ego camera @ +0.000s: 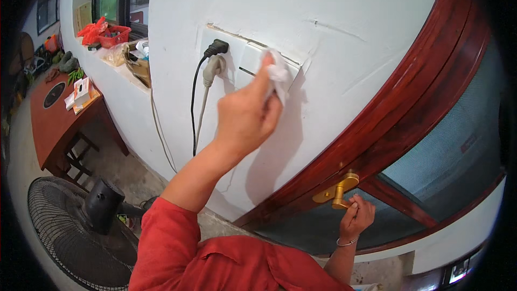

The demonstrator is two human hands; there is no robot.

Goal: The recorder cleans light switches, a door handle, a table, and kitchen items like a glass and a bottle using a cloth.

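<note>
My left hand [248, 119] pinches a crumpled white tissue [278, 73] against the right part of a white wall switch plate [250, 58]. The hand and tissue look slightly blurred, and they cover part of the plate. Beside the switch, a black plug [217, 47] and a grey plug [213, 68] sit in a socket panel, with their cords hanging down. Lower right, my right hand [357, 215], a bracelet at its wrist, has its fingertips closed on the end of a gold-coloured door lever handle [341, 194]. The lever is mounted on a dark red wooden screen door [398, 125].
A black pedestal fan [80, 226] stands at lower left. Behind it is a reddish-brown table [52, 129] with a tissue box [82, 90] and green peppers [75, 75]. The window ledge holds a red plastic basket [115, 36]. A loose cable [158, 129] hangs along the white wall [323, 101].
</note>
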